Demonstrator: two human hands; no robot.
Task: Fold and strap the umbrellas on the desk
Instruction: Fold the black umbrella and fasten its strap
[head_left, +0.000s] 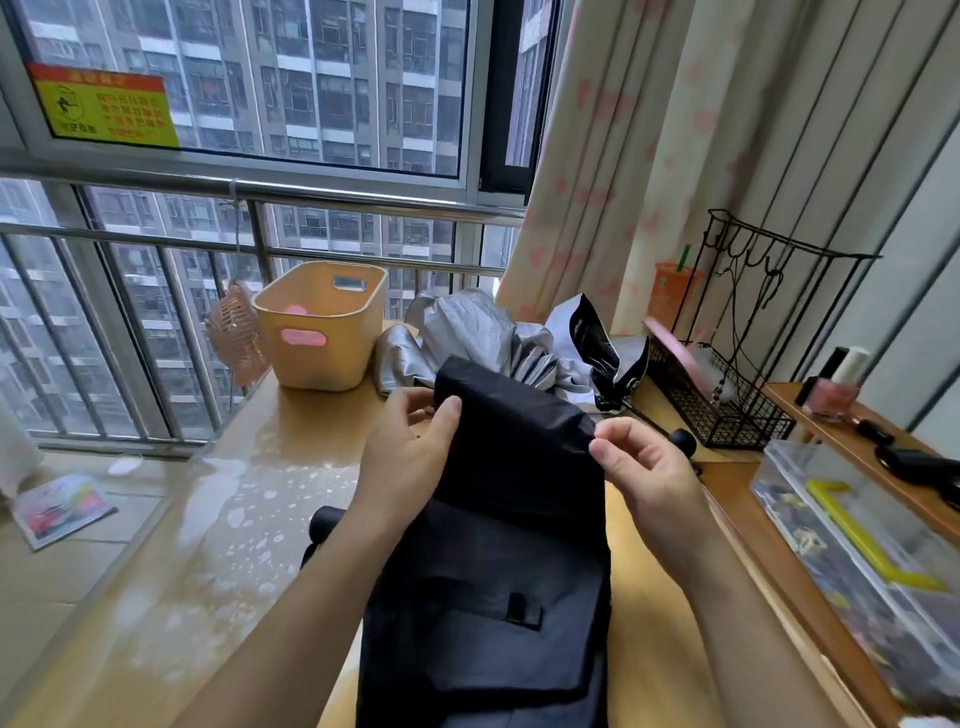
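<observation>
black umbrella (498, 519) | long axis runs near-to-far; left hand (402, 441), right hand (644, 467) | both grips pinch its far edge

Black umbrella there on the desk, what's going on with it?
A person is folding the black umbrella over the desk. The left hand grips the fabric's upper left edge and the right hand pinches the upper right corner, holding a flap up. Its strap lower down is not wrapped round yet. A silver umbrella lies crumpled behind, beside a yellow basket.
</observation>
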